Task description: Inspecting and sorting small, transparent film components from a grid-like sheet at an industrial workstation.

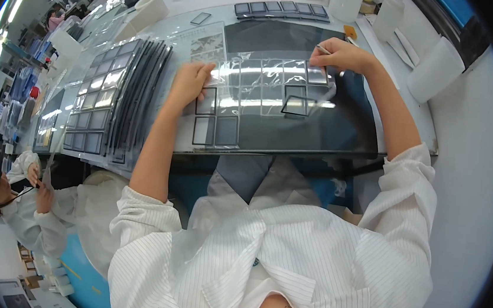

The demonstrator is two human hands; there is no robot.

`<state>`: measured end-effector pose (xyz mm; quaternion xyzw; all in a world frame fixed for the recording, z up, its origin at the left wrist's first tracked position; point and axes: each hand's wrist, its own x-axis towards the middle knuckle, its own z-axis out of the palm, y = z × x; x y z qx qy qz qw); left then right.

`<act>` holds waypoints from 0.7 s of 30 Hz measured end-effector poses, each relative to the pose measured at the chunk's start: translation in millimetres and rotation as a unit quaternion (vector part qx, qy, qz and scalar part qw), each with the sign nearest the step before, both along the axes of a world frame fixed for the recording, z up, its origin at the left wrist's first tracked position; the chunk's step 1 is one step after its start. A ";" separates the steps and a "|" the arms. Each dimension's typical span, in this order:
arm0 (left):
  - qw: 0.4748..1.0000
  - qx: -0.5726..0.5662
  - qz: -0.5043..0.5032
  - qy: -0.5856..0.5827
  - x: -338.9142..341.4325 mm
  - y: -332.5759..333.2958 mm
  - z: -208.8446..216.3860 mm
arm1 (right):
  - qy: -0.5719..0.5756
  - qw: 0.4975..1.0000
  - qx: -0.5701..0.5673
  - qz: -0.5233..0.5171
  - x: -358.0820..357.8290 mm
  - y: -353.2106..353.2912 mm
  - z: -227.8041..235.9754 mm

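Observation:
My left hand (pixel 193 83) pinches the left edge of a clear plastic sheet (pixel 260 75) marked off in squares. At its far right corner, my right hand (pixel 345 55) holds a thin pale stick-like tool (pixel 323 50), its exact kind too small to tell. Just below those fingers is a black-framed square pane (pixel 318 73). Two more black frames (pixel 294 105) lie near the sheet's right part. Beside and below my left hand, several framed panes (pixel 227 131) sit at the near left. Under the sheet lies a dark mat (pixel 344 128).
A stack of trays with framed panes (pixel 101 95) stands on the left. Another row of framed panes (pixel 281 10) lies at the back. White rolls (pixel 437 68) and a bottle (pixel 388 17) line the right side. A co-worker (pixel 34 199) sits at the lower left.

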<state>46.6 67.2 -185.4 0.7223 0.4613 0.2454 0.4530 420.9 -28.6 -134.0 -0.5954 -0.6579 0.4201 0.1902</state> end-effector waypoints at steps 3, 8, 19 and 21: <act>0.997 0.059 0.032 0.036 -1.8 3.1 -2.4 | -0.025 0.998 0.045 -0.036 8.1 8.8 -24.4; 0.999 0.036 0.030 -0.012 -12.1 0.3 -4.9 | -0.019 0.996 0.070 -0.045 9.8 7.4 -27.6; 0.996 0.081 0.031 -0.030 -10.2 -14.2 -6.1 | -0.029 0.977 0.202 0.065 -45.5 -21.5 -21.1; 0.995 0.083 0.033 -0.033 -10.1 -15.5 -5.4 | -0.053 0.976 0.200 0.068 -53.5 -27.1 -19.5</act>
